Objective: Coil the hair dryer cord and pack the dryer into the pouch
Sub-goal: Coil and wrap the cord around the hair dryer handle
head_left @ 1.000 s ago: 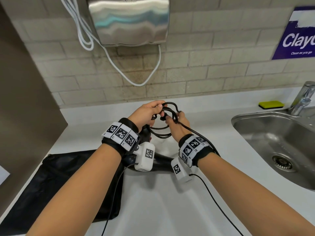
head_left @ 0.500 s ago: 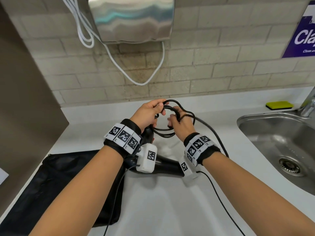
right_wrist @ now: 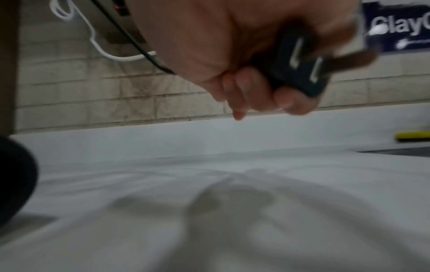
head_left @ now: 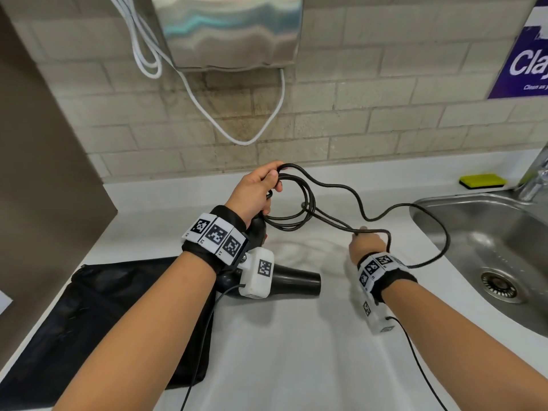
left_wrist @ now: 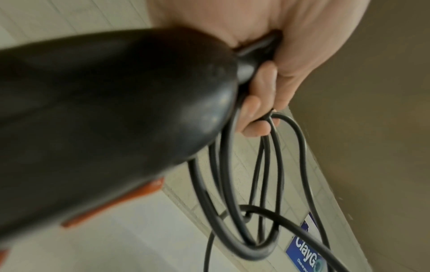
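Note:
My left hand (head_left: 258,191) is raised over the counter and grips the looped black cord (head_left: 296,203) together with the end of the hair dryer's handle. The black hair dryer (head_left: 293,284) hangs below that wrist, its nozzle pointing right. In the left wrist view the fingers (left_wrist: 258,103) curl round the cord loops (left_wrist: 267,184) beside the dryer handle (left_wrist: 116,110). My right hand (head_left: 367,241) is lower and to the right. It grips the black plug (right_wrist: 300,68), whose metal prongs show. Slack cord arcs right over the sink's edge. The black pouch (head_left: 103,307) lies flat at the left.
A steel sink (head_left: 489,247) with a faucet (head_left: 536,179) sits at the right, a yellow sponge (head_left: 482,180) behind it. A steel wall unit (head_left: 228,31) with a white cable hangs above. A brown panel (head_left: 44,173) borders the white counter (head_left: 296,351) on the left.
My right hand has drawn away from the left, down and to the right, taking the plug end and stretching a length of cord. The left hand still holds the loops.

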Tool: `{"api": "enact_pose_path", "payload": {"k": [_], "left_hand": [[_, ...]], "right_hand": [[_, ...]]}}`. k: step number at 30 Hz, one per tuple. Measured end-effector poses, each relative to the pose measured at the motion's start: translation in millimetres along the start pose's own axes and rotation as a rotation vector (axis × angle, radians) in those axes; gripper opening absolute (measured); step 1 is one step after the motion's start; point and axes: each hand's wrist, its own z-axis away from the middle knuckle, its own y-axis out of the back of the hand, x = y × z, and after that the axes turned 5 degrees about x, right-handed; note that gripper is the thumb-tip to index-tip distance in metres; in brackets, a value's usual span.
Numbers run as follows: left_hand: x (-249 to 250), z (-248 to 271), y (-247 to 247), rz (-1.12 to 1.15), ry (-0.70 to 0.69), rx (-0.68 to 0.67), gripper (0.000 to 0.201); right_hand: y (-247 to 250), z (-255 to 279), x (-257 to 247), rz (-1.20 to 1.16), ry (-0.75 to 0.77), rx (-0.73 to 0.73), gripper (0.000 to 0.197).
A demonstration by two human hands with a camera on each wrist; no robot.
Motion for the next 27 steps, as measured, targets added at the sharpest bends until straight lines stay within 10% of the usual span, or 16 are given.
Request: {"api": "enact_pose_path", "payload": {"k": [6,12,19,27], "left_hand": [[0.7,-0.8,0.0,0.018,0.004,0.036,0.027],[1.3,0.3,-2.3,0.037,0.028,0.003,0.024],[0.7,-0.7,-1.4,0.041,0.037,0.026,0.029],[2.6,2.9,-1.2,0.037,0.035,-0.002,0.026]], "right_hand": [[1.7,2.1,-6.1,-0.186,-0.091,-0.085,0.047],[17.2,26.4,-51.3,-0.694,0.25,-0.04,0.057],[29.4,43.4,-78.9,-1.071,0.506,-0.356,0.08],[28.9,49.2,-76.8,-1.185,0.4,-0.52,0.045]]}}
